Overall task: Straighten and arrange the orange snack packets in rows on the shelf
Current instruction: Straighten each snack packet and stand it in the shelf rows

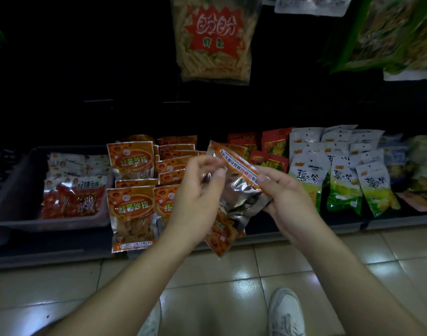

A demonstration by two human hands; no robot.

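Note:
Several orange snack packets (132, 209) lie in rows on the low shelf (50, 255), left of centre, some overlapping. I hold a small stack of the same packets (239, 190) above the shelf edge, silver backs facing me. My right hand (285, 192) grips the stack's right side, thumb on the orange top strip. My left hand (198, 190) pinches the stack's top left edge with thumb and fingers. A lower packet (219, 236) hangs below my hands.
A grey tray (11, 190) at the left holds red and white packets. Red packets (270, 146) and white-green packets (340, 180) fill the shelf to the right. Big bags (212, 37) hang above. Tiled floor and my shoe (285, 311) are below.

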